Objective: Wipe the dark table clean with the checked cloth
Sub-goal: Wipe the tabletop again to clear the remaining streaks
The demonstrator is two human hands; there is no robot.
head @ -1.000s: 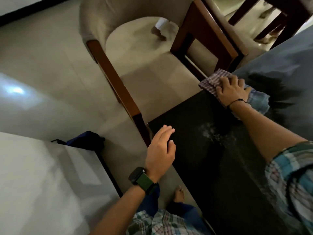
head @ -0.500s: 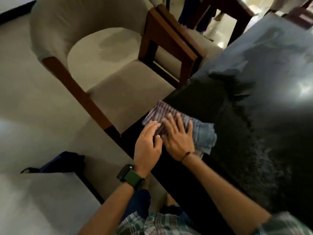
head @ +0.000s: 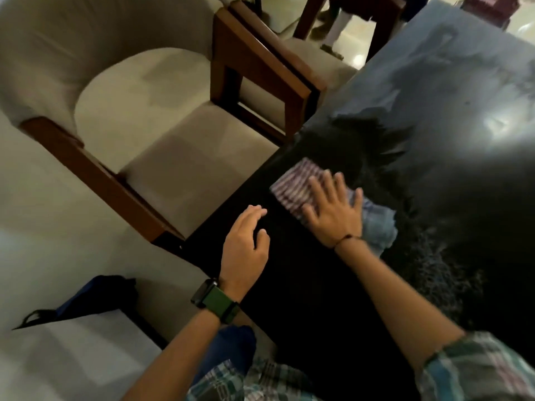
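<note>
The wiping step is in hand. The right hand (head: 333, 211), fingers spread flat, presses the folded red-and-blue checked cloth (head: 301, 188) onto the glossy dark table (head: 318, 299), near its edge. The left hand (head: 246, 244), fingers relaxed and holding nothing, hovers just left of the cloth. The next stroke probably calls for firm pressure toward the hazy residue right of the hand. A beige upholstered wooden-armed chair (head: 202, 146) stands beyond the edge; nothing obstructs the surface.

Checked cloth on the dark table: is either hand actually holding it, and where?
Neither grips it. The right hand presses flat on the checked cloth, fingers spread over its middle; the left hand holds nothing.
</note>
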